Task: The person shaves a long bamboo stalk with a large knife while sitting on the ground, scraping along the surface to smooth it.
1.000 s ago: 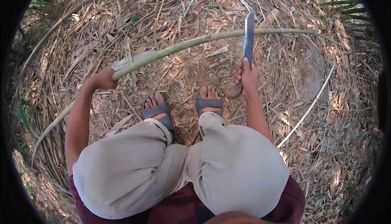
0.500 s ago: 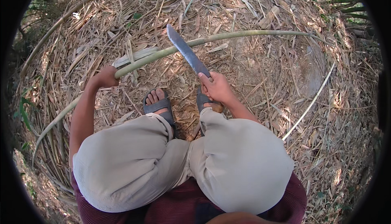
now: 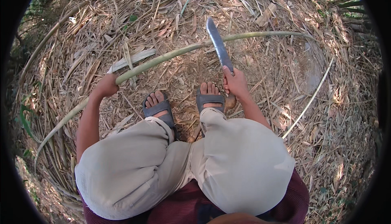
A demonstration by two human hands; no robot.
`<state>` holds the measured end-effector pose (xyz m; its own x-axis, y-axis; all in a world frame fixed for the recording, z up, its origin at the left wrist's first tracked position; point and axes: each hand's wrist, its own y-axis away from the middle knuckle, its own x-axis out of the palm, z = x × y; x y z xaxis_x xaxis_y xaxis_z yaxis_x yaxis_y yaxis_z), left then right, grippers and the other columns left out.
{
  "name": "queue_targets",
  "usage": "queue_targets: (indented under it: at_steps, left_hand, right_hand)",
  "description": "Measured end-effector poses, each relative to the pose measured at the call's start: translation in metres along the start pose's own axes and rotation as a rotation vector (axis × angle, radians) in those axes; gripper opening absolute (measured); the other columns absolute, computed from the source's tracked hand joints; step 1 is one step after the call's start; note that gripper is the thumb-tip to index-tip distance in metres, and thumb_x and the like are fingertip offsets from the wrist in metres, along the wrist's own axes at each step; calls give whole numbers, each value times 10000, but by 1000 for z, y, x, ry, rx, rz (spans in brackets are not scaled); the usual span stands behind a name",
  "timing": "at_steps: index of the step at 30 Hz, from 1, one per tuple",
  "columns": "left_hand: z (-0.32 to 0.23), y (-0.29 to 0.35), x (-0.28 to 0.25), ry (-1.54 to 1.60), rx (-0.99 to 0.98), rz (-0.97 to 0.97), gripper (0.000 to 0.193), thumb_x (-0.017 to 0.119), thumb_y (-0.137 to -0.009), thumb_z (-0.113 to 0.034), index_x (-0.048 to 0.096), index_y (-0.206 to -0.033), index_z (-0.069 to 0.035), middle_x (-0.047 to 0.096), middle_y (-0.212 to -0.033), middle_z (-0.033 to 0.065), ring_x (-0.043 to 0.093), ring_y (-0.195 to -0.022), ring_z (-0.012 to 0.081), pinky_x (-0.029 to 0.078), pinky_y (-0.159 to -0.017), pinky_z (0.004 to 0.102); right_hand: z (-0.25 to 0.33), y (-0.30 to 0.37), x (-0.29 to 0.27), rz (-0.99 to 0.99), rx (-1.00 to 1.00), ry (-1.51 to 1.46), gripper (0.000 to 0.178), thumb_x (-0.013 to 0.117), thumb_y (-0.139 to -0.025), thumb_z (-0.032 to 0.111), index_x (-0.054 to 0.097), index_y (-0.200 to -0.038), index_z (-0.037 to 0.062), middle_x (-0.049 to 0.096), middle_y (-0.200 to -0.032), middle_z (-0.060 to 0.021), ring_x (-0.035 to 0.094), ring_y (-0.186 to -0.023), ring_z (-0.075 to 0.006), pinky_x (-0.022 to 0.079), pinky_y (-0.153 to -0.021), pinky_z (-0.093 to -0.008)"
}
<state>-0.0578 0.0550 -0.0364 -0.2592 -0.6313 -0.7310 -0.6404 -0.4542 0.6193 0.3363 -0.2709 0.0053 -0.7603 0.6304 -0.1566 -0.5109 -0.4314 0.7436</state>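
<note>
My left hand is closed round a long green bamboo pole. The pole runs from the lower left, through that hand, and curves away to the far right. In my right hand is a machete with a broad grey blade, tip pointing up and away. Its blade crosses the pole to the right of the middle; I cannot tell whether the two touch. Below my right fist the wooden end of the handle shows beside my right sandal.
Dry leaves and stalks cover the ground. A pale thin strip lies at the right. More bamboo stems are heaped at the left, and a curved cane is farther off. My left sandal is near the middle.
The machete and my right hand have moved right, and the blade stands more upright, crossing the pole farther along. My left hand keeps its hold on the pole, slightly lower.
</note>
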Motion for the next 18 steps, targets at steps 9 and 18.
queue_targets:
  at_steps: [9,18]
  left_hand:
    - [9,5,5,4,-56,-40,177,632,-730,-48,715,-886,-39,695,-838,237,681,-833,417,534,-764,484]
    - [1,2,10,10,-42,-53,201,625,-698,-29,706,-881,-42,693,-827,226,670,-814,424,528,-754,479]
  right_hand:
    - [-11,0,22,62,-39,119,372,567,-1029,346,521,-838,30,515,-579,-24,481,-418,-104,382,-373,-279]
    - [-6,-10,36,155,109,6,371,567,-1027,380,505,-872,48,485,-624,-2,472,-452,-106,383,-386,-273]
